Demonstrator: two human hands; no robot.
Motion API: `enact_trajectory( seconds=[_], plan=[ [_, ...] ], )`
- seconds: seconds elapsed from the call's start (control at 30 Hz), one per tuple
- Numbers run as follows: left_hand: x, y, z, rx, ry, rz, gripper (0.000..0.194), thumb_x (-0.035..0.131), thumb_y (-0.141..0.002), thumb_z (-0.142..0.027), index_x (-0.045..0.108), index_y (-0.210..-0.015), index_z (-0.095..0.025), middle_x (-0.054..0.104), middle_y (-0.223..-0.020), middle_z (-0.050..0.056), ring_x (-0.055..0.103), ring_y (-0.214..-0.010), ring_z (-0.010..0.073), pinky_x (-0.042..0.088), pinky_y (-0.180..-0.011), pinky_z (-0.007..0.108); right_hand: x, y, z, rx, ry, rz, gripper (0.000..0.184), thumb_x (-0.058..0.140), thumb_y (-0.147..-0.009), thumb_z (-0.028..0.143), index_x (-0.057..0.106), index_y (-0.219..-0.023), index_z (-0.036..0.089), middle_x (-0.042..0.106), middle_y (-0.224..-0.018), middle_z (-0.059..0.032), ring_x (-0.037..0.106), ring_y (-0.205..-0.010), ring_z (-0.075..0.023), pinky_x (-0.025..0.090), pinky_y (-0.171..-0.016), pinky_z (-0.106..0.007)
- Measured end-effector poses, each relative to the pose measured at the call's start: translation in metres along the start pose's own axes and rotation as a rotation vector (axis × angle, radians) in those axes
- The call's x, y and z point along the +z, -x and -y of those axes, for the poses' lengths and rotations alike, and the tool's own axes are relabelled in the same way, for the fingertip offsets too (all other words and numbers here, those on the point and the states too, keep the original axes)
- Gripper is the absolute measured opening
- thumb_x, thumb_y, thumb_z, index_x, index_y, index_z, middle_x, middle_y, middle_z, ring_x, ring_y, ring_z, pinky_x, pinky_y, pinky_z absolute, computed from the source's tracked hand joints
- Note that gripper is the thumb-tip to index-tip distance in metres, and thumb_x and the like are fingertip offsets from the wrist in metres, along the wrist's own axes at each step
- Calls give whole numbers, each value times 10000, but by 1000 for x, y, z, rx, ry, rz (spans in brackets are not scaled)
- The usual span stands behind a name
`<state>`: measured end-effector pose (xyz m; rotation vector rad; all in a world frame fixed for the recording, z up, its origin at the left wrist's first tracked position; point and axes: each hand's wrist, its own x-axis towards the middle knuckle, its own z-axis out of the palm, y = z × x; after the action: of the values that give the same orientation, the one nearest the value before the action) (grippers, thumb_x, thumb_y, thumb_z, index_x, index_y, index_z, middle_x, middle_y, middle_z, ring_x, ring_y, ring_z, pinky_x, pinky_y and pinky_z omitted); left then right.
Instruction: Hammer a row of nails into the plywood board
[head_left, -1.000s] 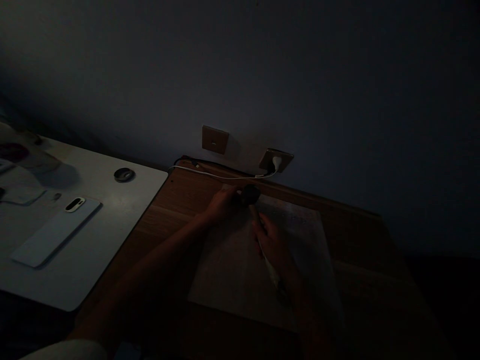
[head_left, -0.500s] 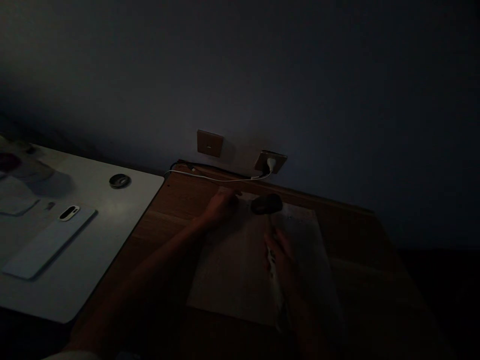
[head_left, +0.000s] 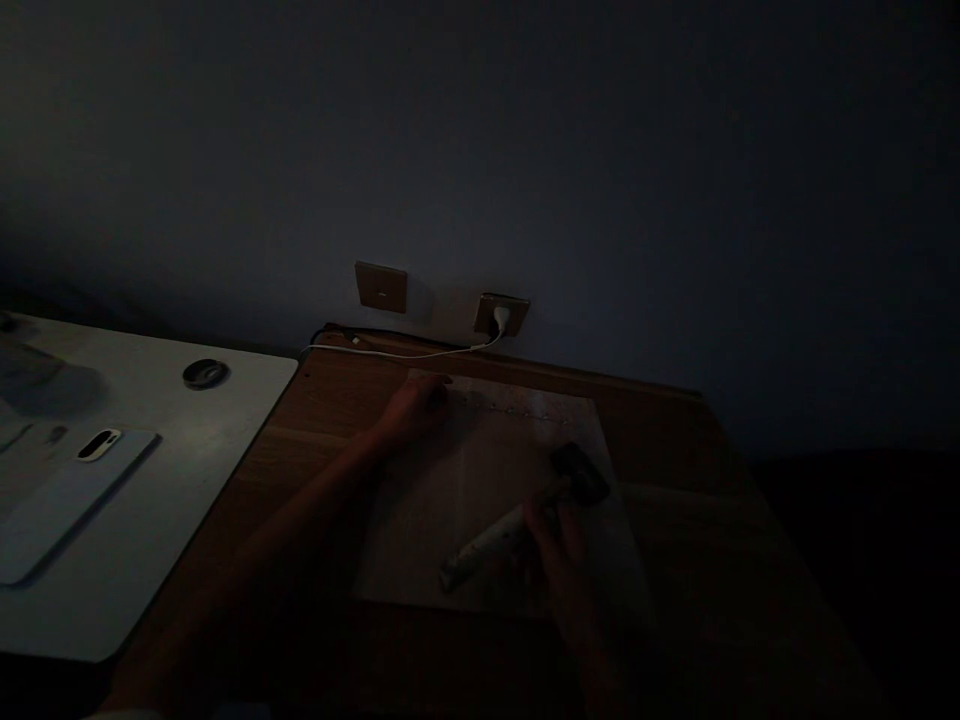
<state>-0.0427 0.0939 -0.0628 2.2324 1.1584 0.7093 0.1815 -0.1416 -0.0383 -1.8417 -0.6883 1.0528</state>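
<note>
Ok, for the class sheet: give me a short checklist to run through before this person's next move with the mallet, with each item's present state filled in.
1. Right hand grips the mallet by its pale handle: ok.
2. Left hand rests on the sheet near its top edge: ok.
3. Sheet is fixed to the wooden desk: cannot tell.
4. Dark mallet head is off the sheet: cannot tell.
5. White cable lies apart from the sheet: ok.
6. Light is enough to see the sheet's surface well: not ok, the room is dim.
</note>
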Motion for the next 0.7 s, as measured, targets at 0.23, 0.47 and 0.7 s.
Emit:
enact_trajectory(
  seconds=[0.23,0.47,0.7],
  plan=[
    [-11,81,2,-73,-343,-116,490,636,-967,-313,585,-1444,-217,541,-1545,194,577,-1397,376,497,-1147,625,-44,4,-15,-251,285,-160,696,586,-854,794,737,-1174,194,796,-1148,-178,756,-1063,-357,617,-880,-475],
    [-17,151,-9,92,-264,-4,393,493,-1059,-329,607,-1433,-284,413,-1701,136,658,-1339,302,635,-1019,436,-93,-6,-66,-597,783,-407,745,358,-1054,703,689,-1377,118,691,-1432,-238,581,-1384,-407,459,-1151,-613],
    [2,114,-55,231,-181,146,474,603,-969,-247,567,-1441,-258,463,-1637,161,629,-1355,321,597,-1093,501,-159,-23,-79,-601,1005,-492,635,329,-1054,650,682,-1397,248,702,-1408,-178,548,-1392,-438,449,-1107,-689]
  ],
)
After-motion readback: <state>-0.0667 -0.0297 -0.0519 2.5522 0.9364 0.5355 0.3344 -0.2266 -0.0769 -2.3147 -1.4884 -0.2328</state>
